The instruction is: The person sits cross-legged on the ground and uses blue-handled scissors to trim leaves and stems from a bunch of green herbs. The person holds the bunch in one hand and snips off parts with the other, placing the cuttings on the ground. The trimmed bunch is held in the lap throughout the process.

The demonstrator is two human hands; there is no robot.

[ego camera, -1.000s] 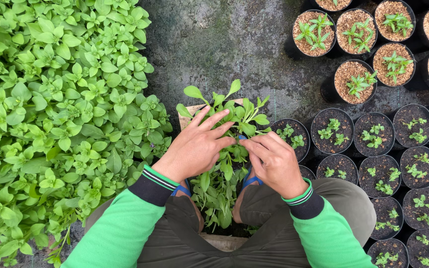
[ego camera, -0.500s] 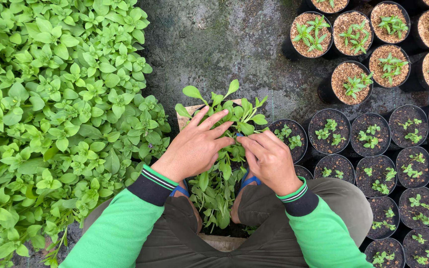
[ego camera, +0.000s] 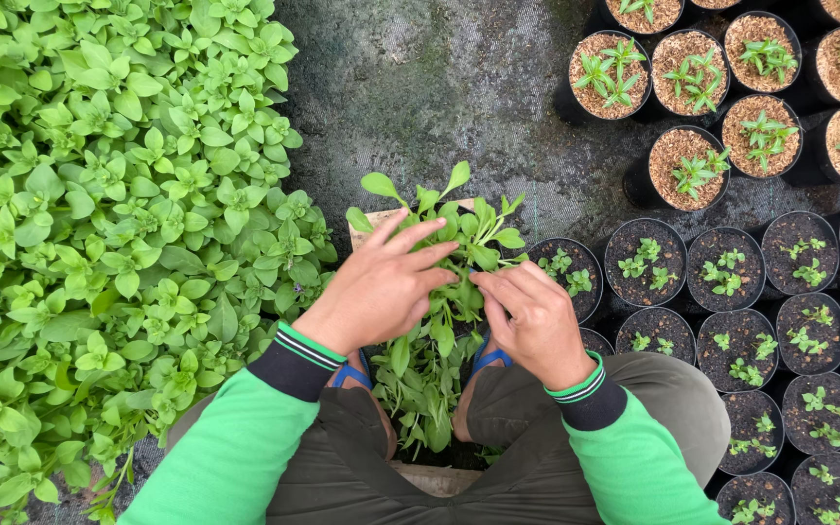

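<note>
Little has moved since half a second ago: both hands stay buried in the same bunch of seedlings, the fingers only a touch closer together. Nearest the crouching person, the bunch of seedlings (ego camera: 430, 360) lies between the feet on a pale wooden tray (ego camera: 367, 226), its leafy tops pointing away from the body. The left hand (ego camera: 381, 287) lies spread over the bunch, fingers long and loose, pressing the leaves down rather than gripping them. The right hand (ego camera: 532, 316) is curled, fingertips pinched on a stem just beside the left fingertips. To do this well, I'd judge the left hand should keep the bunch steady while the right draws a single stem out low down, gently, so neighbouring roots and leaves do not tear. Just beyond the right hand stand black pots of dark soil (ego camera: 564, 272) with tiny sprouts; farther off, pots of brown husk mix (ego camera: 687, 165). Left of the left hand spreads a dense bed of green plants (ego camera: 119, 224), all on grey ground cloth (ego camera: 439, 97).
</note>
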